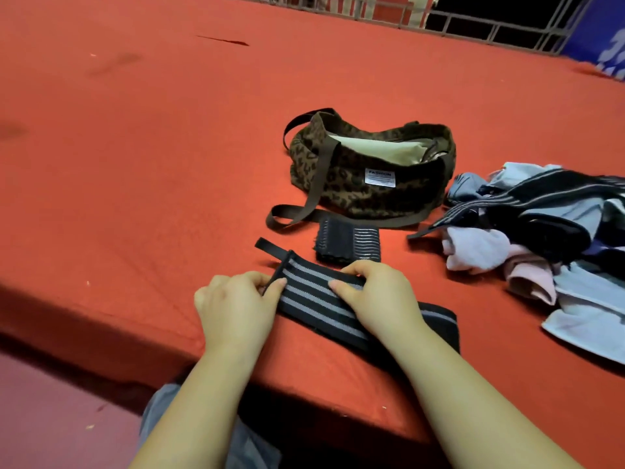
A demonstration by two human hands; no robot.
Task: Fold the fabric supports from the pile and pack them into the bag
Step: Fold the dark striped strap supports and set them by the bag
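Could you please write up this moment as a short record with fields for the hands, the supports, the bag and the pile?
left hand: pinches the near-left end of the striped support, by its black tab
right hand: fingers curled over the striped support's far edge
striped support: black with grey stripes, lying flat on the red surface, not yet folded
folded support: lies between the hands and the bag, outside it
bag: leopard print, mouth open
pile: mixed fabrics, right of the bag

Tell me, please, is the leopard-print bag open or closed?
Open: the bag gapes at the top, showing its pale lining.
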